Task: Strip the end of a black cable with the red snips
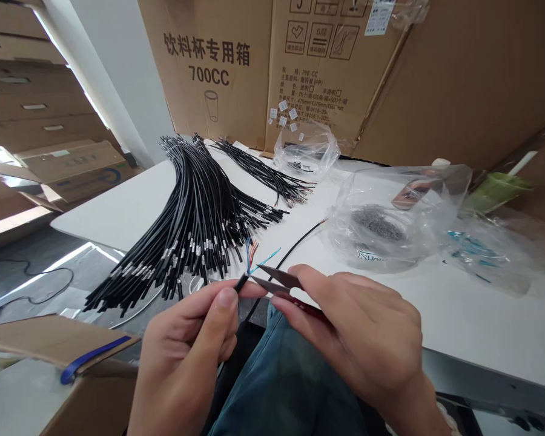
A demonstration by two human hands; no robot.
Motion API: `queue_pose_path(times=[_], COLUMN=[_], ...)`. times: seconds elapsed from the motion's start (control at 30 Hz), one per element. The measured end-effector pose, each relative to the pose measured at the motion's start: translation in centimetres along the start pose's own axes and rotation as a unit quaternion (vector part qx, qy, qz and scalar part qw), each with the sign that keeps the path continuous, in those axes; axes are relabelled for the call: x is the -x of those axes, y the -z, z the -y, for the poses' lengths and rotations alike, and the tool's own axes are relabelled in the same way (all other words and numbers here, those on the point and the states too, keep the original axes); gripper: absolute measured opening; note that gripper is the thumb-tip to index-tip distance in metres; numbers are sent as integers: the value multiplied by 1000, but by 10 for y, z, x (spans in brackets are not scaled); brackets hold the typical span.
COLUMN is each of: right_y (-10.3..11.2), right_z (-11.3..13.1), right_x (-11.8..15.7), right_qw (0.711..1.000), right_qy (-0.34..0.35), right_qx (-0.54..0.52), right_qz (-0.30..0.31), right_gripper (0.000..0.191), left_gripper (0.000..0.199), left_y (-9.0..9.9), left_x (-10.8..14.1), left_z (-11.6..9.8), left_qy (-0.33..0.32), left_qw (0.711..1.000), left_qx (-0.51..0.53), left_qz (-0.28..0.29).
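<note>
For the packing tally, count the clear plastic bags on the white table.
3: back bag, middle bag with grey pieces, rightmost bag with blue pieces; more may be hidden.

The cardboard box (258, 91) reads “饮料杯专用箱” — below, “700CC”.

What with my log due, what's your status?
Left hand pinching black cable. Right hand holding two-bladed tool by exposed wires. Nothing visibly in the way.
</note>
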State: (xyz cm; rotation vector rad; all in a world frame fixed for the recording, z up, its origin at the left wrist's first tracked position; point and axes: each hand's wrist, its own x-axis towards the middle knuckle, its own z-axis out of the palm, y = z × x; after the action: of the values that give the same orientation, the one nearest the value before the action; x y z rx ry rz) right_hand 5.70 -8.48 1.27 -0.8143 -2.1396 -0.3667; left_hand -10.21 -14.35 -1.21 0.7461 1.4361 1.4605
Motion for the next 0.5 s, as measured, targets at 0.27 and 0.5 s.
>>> queue_pose_path(times=[0.27, 0.5], right_y=[-17, -18], right_z=[15, 24], right_x=[5, 5], right_qw=[984, 950], right_qy=[-126, -227], right_qx=[-117, -193], right_qz=[-53, -93], right_gripper=[25, 19], left_gripper=[36, 35], left_y=[-2, -2], left_x=[1, 1], left_z=[-4, -3], left_qy=[14, -15], left_qw=[999, 1000], left_qx=[31, 18], left_qz=[-2, -18])
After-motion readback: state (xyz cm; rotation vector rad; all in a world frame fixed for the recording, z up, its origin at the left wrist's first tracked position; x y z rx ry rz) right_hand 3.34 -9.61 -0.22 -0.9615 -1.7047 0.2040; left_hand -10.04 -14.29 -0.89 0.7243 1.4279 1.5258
